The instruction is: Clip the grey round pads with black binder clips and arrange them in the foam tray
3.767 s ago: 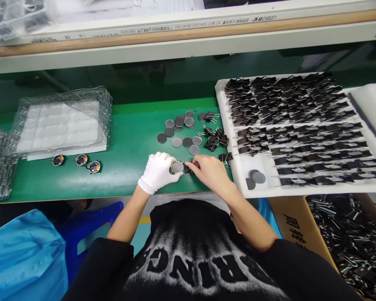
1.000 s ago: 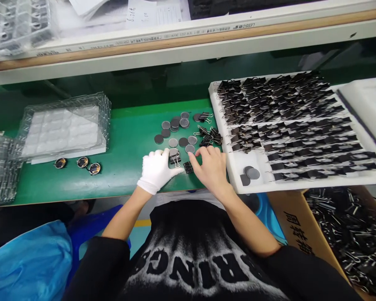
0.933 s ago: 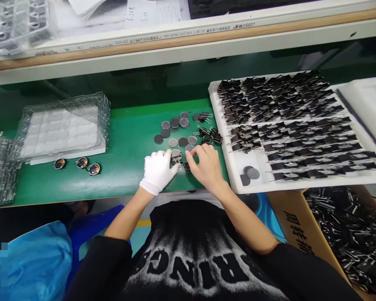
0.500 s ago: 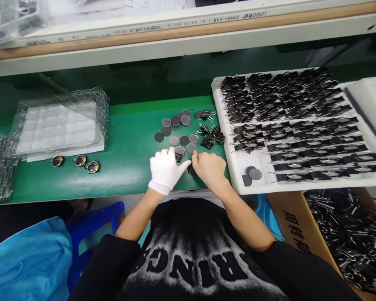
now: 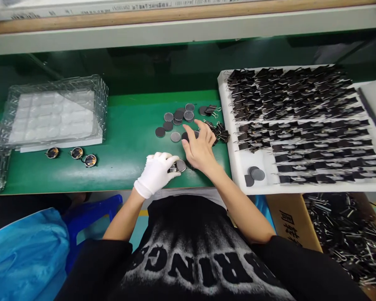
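Observation:
My left hand (image 5: 157, 168), in a white glove, pinches a round grey disc with a shiny rim (image 5: 181, 166) low over the green table. A bit of metal shows at the glove's fingertips beside it. My right hand (image 5: 200, 148) is bare, with thumb and fingers apart, above several loose dark discs (image 5: 175, 136). It partly hides a dark disc (image 5: 185, 136) under its fingers. Just right of it lie several black binder clips (image 5: 219, 133), partly covered by the hand. Another binder clip (image 5: 211, 110) rests farther back beside a dark disc.
A white foam tray (image 5: 235, 175) with rows of black binder clips stands to the right, several grey discs (image 5: 257, 173) in its corner. Clear plastic trays (image 5: 54, 113) are stacked left, three round gold-dark pieces (image 5: 90, 160) before them. Below right is a carton (image 5: 288, 221) of clips.
My hands have come apart. My left hand has moved left and slightly down, with the rimmed disc now showing in it. My right hand has opened and moved up over the loose discs.

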`<state>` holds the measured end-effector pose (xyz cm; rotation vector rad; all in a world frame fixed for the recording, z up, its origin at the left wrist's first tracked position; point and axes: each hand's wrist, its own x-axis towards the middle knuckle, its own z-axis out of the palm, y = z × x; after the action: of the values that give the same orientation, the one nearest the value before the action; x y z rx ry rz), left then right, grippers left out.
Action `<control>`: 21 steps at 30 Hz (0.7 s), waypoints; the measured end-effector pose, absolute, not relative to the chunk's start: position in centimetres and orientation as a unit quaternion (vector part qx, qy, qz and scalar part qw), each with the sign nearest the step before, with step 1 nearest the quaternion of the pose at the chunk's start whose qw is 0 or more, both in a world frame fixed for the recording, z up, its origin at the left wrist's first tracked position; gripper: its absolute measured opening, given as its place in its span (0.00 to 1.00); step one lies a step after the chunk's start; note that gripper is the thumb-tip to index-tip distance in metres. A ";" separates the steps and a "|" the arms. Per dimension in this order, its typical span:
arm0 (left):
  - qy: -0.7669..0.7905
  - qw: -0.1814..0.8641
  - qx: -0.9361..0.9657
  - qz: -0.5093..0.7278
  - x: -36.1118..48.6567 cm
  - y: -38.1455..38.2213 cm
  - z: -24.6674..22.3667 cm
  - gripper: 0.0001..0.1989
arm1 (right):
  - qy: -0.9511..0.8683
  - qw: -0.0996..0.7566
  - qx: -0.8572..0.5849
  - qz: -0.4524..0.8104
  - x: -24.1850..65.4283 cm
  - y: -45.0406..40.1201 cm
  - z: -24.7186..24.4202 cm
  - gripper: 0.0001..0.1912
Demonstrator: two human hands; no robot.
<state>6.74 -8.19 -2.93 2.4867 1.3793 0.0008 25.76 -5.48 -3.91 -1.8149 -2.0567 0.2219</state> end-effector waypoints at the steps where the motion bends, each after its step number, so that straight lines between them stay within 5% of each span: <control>1: 0.475 0.153 0.866 0.004 6.8 -8.4 -3.0 0.25 | -0.739 0.191 -0.641 0.080 26.0 -5.4 -4.1 0.25; 21: 0.532 0.169 0.828 0.059 10.0 -10.6 -4.6 0.25 | -0.746 0.192 -0.634 0.074 27.3 -5.0 -5.9 0.25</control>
<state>10.00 -10.59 -4.65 2.3532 1.5137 0.1665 27.26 -5.04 -5.86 -1.7789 -2.0936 0.2088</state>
